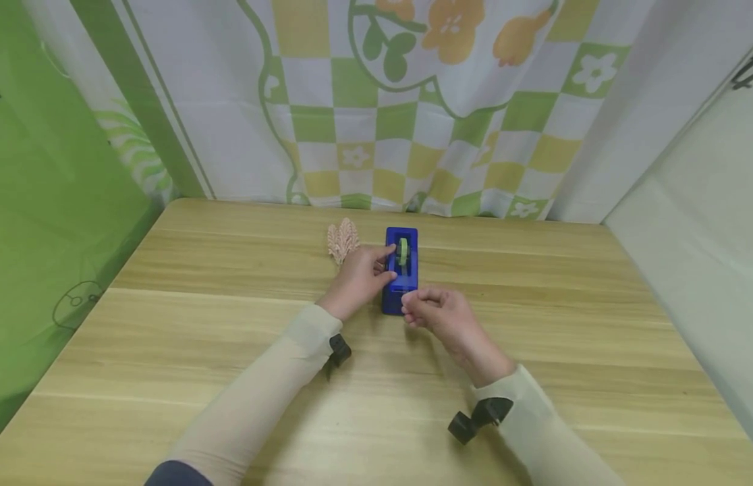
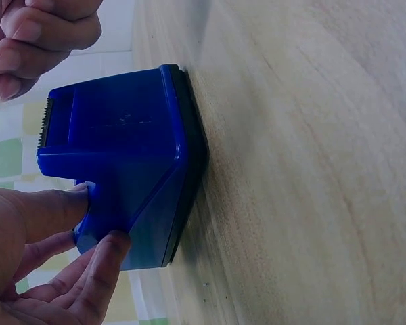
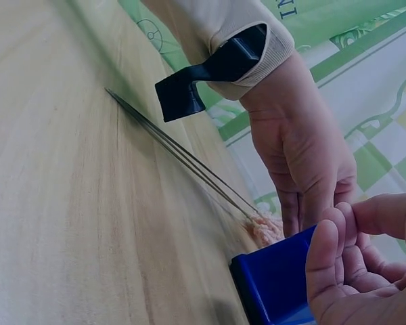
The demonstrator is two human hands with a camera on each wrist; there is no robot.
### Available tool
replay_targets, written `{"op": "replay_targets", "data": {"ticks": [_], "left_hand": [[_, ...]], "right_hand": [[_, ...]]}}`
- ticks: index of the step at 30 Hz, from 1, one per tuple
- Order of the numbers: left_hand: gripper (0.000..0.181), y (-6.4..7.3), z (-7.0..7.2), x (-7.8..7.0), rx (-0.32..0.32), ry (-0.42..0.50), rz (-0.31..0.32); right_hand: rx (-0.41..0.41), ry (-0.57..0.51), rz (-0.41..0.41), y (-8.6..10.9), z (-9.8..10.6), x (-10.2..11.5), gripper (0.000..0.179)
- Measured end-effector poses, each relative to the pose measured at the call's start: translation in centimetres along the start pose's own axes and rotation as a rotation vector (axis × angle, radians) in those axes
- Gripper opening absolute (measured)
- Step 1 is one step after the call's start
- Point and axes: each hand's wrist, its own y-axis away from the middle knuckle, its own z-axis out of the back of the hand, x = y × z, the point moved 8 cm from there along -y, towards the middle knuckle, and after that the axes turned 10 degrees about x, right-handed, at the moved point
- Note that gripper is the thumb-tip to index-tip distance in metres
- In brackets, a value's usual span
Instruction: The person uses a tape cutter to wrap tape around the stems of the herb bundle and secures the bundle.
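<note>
A blue tape dispenser stands on the wooden table, a yellow-green roll of tape seated in its well. My left hand holds the dispenser by its left side; in the left wrist view the thumb and fingers grip its blue body behind the serrated cutter. At the front end, my right hand has thumb and forefinger pinched together by the cutter, on the end of the clear tape, which is barely visible. Pink woven flowers lie just beyond my left hand.
Thin long stems of the flowers reach across the wooden table towards the person. A checked curtain hangs along the far edge. Black cameras are strapped to both wrists, the right one low over the table.
</note>
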Motion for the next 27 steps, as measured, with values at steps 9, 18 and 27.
{"op": "replay_targets", "data": {"ticks": [9,18,27], "left_hand": [[0.053,0.0,0.0,0.0,-0.012,0.004,0.009],[0.054,0.1,0.0,0.0,0.002,0.016,0.010],[0.053,0.0,0.0,0.1,-0.005,0.011,0.006]], "right_hand": [[-0.008,0.008,-0.007,0.3,-0.4,-0.5,0.026],[-0.012,0.025,-0.011,0.8,-0.4,-0.8,0.029],[-0.019,0.019,-0.012,1.2,-0.6,-1.0,0.026]]}}
